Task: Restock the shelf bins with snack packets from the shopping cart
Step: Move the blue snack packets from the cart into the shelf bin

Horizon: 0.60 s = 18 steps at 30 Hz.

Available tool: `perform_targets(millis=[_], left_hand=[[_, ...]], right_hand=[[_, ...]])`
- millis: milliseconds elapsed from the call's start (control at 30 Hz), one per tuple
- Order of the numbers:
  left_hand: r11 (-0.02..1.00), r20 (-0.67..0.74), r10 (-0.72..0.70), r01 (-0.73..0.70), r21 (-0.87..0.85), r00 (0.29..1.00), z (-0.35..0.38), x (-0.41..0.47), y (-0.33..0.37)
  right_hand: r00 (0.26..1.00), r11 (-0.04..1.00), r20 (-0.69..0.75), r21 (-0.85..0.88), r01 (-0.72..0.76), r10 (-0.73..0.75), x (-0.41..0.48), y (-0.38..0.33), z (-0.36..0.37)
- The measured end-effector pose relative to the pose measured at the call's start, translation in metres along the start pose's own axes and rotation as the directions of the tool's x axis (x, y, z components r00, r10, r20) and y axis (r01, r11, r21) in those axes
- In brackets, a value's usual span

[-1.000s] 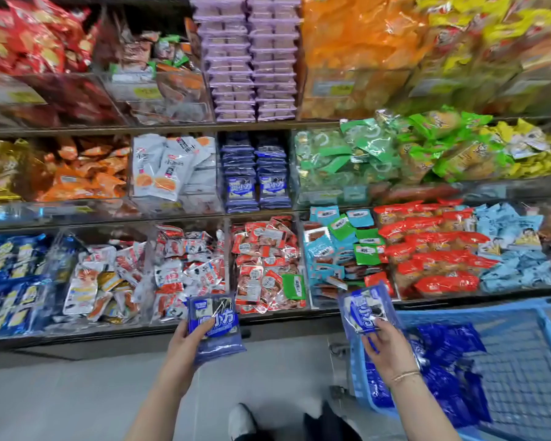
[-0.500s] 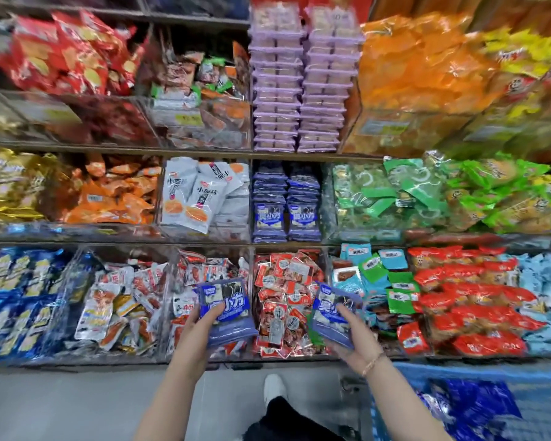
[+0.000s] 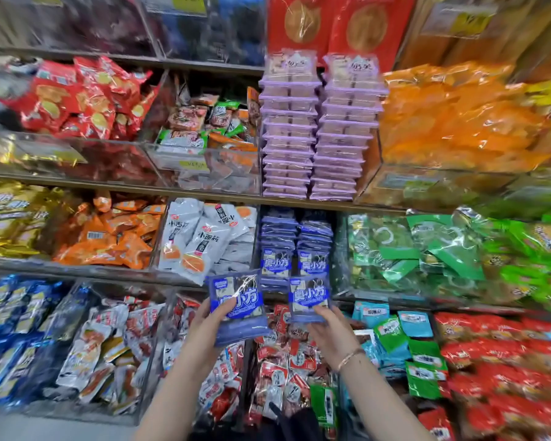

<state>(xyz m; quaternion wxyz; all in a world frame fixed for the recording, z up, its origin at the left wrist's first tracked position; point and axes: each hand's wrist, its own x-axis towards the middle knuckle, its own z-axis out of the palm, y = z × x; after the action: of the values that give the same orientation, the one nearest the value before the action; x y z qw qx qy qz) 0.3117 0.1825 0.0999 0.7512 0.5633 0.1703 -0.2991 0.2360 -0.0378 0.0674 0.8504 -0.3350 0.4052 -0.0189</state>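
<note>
**Inspector:** Left hand (image 3: 209,316); state of the grip?

**Clerk:** Closed on a blue packet (image 3: 237,305); thumb laid across the front, fingers behind; the packet stands upright, label toward the camera.

**Inspector:** Right hand (image 3: 326,323)?

**Clerk:** Grip likewise closed, on a second blue packet (image 3: 309,297), held by its lower edge; upright, label forward; a thin bracelet (image 3: 350,356) sits on that wrist.

**Inspector:** Position of the two packets?

**Clerk:** Side by side and apart, raised before the front edge of the middle shelf (image 3: 379,296); the second one overlaps the foot of the matching blue stacks (image 3: 295,246) directly behind it; whether it touches them cannot be told.

**Inspector:** Those stacks?

**Clerk:** Two of them, side by side, of the same blue packets; white packets (image 3: 201,240) lie to their left and green packets (image 3: 411,249) to their right; purple trays (image 3: 318,132) are stacked on the shelf above; red-and-white packets (image 3: 287,361) lie on the shelf below, under the hands.
</note>
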Motion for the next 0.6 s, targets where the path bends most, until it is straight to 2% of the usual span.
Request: perform_targets(millis=[233,367,600], left_hand=[[1.000,0.052,0.013,-0.014,0.022,0.999,0.014,0.026,0.032],[1.000,0.020,0.007,-0.008,0.011,1.000,0.020,0.034,0.045],[0.999,0.013,-0.033,0.033,0.012,0.999,0.018,0.047,0.046]], right_hand=[[0.996,0.971,-0.040,0.223,0.085,-0.078,0.039,-0.036,0.054],[0.986,0.935,-0.073,0.315,0.164,-0.149,0.069,-0.075,0.087],[0.978,0.913,-0.174,0.368,0.174,-0.116,0.098,-0.098,0.102]])
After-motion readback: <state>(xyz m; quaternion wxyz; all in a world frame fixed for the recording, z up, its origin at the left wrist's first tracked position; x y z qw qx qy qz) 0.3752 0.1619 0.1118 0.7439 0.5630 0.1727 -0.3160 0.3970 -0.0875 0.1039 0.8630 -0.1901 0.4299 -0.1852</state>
